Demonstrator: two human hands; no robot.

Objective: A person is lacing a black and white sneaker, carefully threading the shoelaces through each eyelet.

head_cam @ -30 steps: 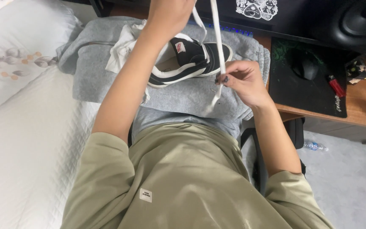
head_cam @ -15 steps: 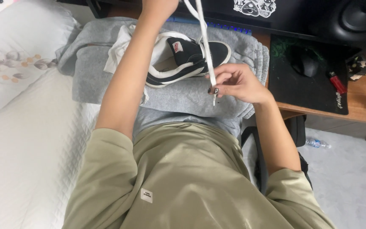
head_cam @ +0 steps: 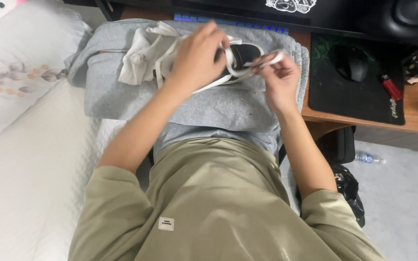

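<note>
A black sneaker with a white sole [head_cam: 246, 54] lies on grey trousers [head_cam: 204, 104] over my lap. My left hand [head_cam: 197, 58] covers most of the shoe and grips a white shoelace [head_cam: 240, 72] that loops from it. My right hand [head_cam: 276, 77] sits just right of the shoe and pinches the other end of the same lace between thumb and fingers. The lace curves slack between both hands. A crumpled white cloth [head_cam: 143, 55] rests left of the shoe.
A wooden desk [head_cam: 412, 123] on the right carries a black mouse pad [head_cam: 359, 92], a black mouse [head_cam: 351, 65] and a red lighter [head_cam: 392, 87]. A white bed with a pillow [head_cam: 20, 72] lies left. A plastic bottle [head_cam: 368, 158] lies on the floor.
My left hand, raised high with the lace pulled taut, has come down onto the shoe. The lace now hangs slack in a loop between both hands.
</note>
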